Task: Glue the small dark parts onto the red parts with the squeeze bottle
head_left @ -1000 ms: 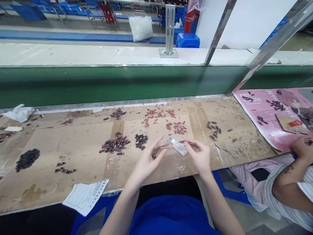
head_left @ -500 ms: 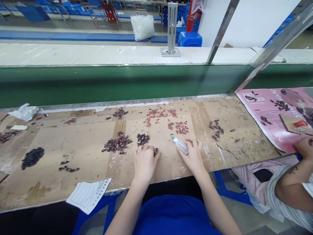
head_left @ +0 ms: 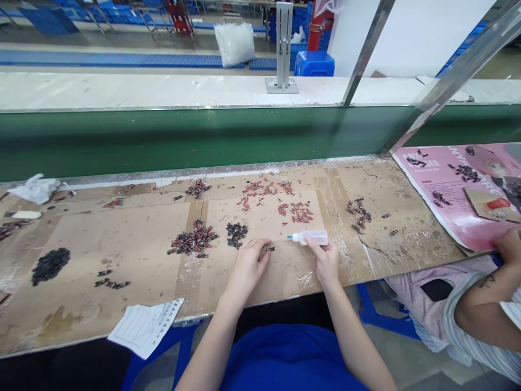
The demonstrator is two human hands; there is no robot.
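Note:
My right hand (head_left: 326,259) is closed around a clear plastic squeeze bottle (head_left: 315,237) with a white cap and blue nozzle tip. The bottle lies nearly level, its tip pointing left toward my other hand. Between the fingertips of my left hand (head_left: 251,259) is a small dark part (head_left: 269,248), pinched just above the cardboard. A pile of small black parts (head_left: 236,234) lies just beyond my left hand, and a bigger heap of red-and-black parts (head_left: 192,239) is to its left. Loose red parts (head_left: 301,212) are scattered beyond the bottle.
Cardboard (head_left: 134,233) covers the bench. Far left sit a black heap (head_left: 51,266) and white crumpled plastic (head_left: 36,188). A paper sheet (head_left: 144,327) overhangs the front edge. At right, another person's hand (head_left: 508,245) rests by a pink poster (head_left: 443,217). A green belt (head_left: 183,138) runs behind.
My right hand has turned the bottle from a slant to nearly level, tip toward the left hand. My left hand has shifted slightly right, and the dark part now shows at its fingertips.

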